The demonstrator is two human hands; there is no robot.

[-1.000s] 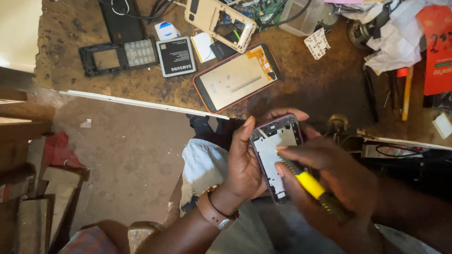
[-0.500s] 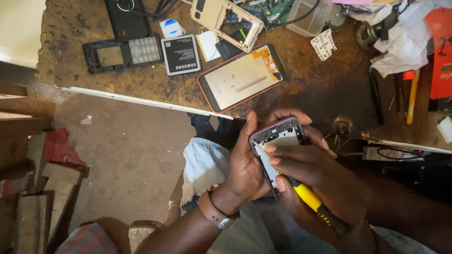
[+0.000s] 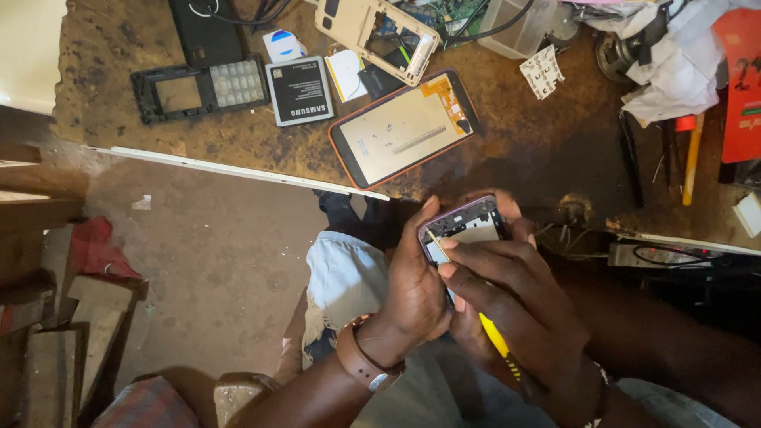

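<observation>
L hand (image 3: 416,289) grip wrapped round opened phone (image 3: 465,231), R hand (image 3: 519,309) grip closed on yellow-handled screwdriver (image 3: 495,339), fingertips on phone's back, both off surface (image 3: 539,150) edge, orange-rimmed screen panel (image 3: 403,127) just beyond grips

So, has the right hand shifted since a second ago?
Yes. The right hand slid left and up across the phone, nearer the orange-edged screen.

Bare tabletop (image 3: 547,150) beyond orange-edged screen (image 3: 404,127)

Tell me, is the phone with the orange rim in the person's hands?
No, the orange-rimmed phone lies on the workbench, apart from both hands.
</observation>
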